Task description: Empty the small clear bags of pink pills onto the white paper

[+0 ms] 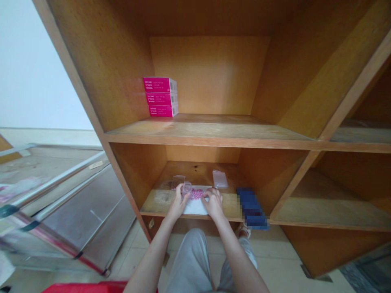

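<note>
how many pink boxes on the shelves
3, in one stack at the left of the upper wooden shelf: top box, middle box, bottom box. More could be hidden behind them.

The head camera faces forward and down; the left hand (179, 202) and right hand (213, 202) sit near.

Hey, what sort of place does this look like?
Probably a small storeroom or shop stockroom: there's a wooden shelving unit, stacked magenta cartons on its upper shelf, and a metal-framed glass case beside it.
</note>
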